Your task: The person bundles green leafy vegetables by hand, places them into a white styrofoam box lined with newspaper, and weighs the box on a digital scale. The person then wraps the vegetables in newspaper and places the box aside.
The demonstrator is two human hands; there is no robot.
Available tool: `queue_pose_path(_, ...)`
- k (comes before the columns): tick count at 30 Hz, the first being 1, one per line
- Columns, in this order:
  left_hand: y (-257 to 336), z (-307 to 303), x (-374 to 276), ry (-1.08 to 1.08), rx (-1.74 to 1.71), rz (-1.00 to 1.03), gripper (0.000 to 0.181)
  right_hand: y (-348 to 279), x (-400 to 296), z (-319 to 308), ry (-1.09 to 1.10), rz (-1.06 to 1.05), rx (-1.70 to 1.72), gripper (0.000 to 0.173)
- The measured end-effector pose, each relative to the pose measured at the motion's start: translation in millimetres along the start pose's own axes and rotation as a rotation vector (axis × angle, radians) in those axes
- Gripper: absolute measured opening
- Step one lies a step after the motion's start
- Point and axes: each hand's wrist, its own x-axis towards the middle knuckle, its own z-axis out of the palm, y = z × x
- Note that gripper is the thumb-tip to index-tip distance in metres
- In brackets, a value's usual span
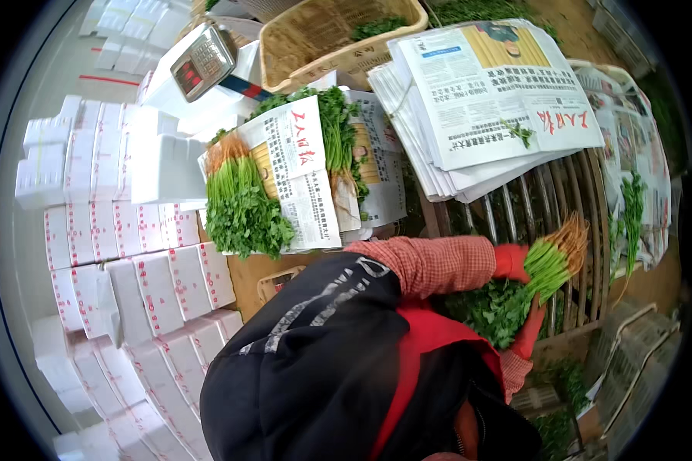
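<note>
A bunch of coriander [548,268] with pale green stems and orange-brown roots lies over a slatted rack [582,196]. Its roots point to the upper right, its leaves to the lower left. My left hand [510,262], in a red glove, grips the stems from the upper side. From below, my right hand [529,331], gloved in red too, closes around the leafy part and lower stems. My sleeve hides some of the leaves.
Beyond the rack's upper end sits a stack of newspapers [496,104]. Another coriander bunch [242,201] lies by newspaper sheets [311,201] at left. Behind are a digital scale display [202,63] and a yellow plastic crate [346,66]. White foam boxes [155,294] are piled left.
</note>
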Motion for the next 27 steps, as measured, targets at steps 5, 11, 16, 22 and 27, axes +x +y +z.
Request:
queue_pose_path(5, 4.5, 18.0, -13.2, 0.108, -0.264, 0.055, 0.085, -13.5, -17.9, -7.6, -0.035, -0.127, 0.090, 0.072)
queue_pose_path(11, 66.4, -67.9, -137.9, 0.260, -0.221, 0.194, 0.085, -52.0, -39.2, 10.6, -0.008, -0.331, -0.041, 0.063)
queue_pose_path(16, 51.3, -102.9, -219.9, 0.504, -0.234, 0.235, 0.091, -99.3, -63.8, 68.8, -0.102, -0.493, -0.205, 0.056)
queue_pose_path(22, -34.5, -127.2, -303.1, 0.825, -0.447, 0.070, 0.088, -139.4, -116.6, 203.6, -0.618, -0.526, -0.099, 0.053)
queue_pose_path(27, -130.5, -146.4, -349.2, 1.018, -0.639, -0.034, 0.081, -151.7, -159.0, 315.9, -0.838, -0.433, -0.214, 0.053)
